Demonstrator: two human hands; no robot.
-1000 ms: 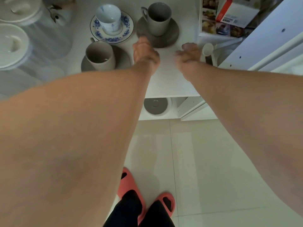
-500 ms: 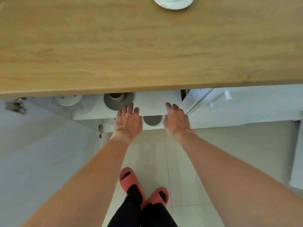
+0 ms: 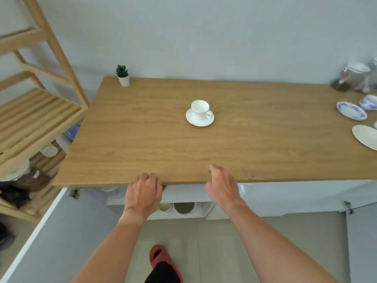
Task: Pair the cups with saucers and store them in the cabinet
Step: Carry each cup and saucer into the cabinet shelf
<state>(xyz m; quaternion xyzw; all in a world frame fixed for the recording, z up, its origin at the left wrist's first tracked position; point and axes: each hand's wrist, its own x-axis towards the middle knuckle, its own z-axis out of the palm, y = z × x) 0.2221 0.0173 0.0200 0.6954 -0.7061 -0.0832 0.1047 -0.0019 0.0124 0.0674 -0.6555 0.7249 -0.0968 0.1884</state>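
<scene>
— What has moved?
— My view has risen; the white cup (image 3: 200,107) on its saucer (image 3: 199,120) sits mid-frame on the countertop (image 3: 142,139).
— Your hands?
— Left hand (image 3: 142,194) and right hand (image 3: 222,186) hover empty, fingers loosely curled, at the lower-centre edge.

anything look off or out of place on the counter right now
Nothing spilled or broken. The white cup sits upright on its saucer. At the right edge, a blue-patterned saucer and a plain plate lie bare, still unpaired.
</scene>
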